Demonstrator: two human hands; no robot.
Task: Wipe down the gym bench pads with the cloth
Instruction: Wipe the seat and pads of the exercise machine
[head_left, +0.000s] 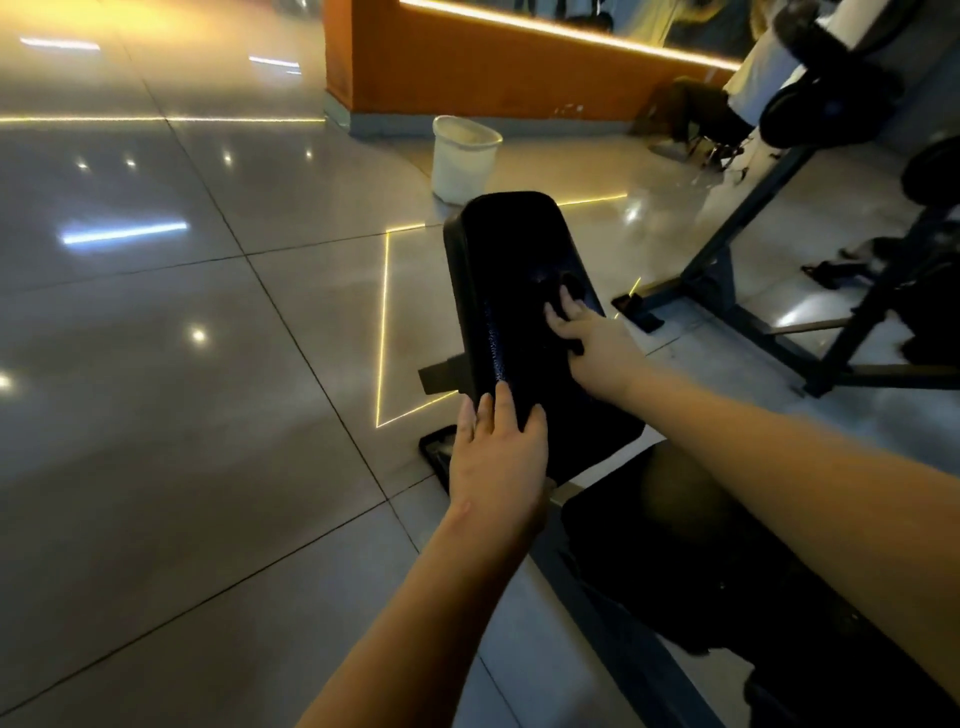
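Floor tiles (208, 364) flank pad (509, 249); left hand (498, 462) flat at its edge, right hand (592, 343) spread on cloth (571, 286)

The single view comes from a wide-angle camera worn on the person's head. It faces forward and steeply down along both forearms to the left hand (498, 457) and right hand (587, 338) on the bench pad (509, 249), which sits near, just right of centre. Tiled floor (182, 312) fills the left side, while a white bin (465, 156) and orange wall (441, 67) lie far off at the top.
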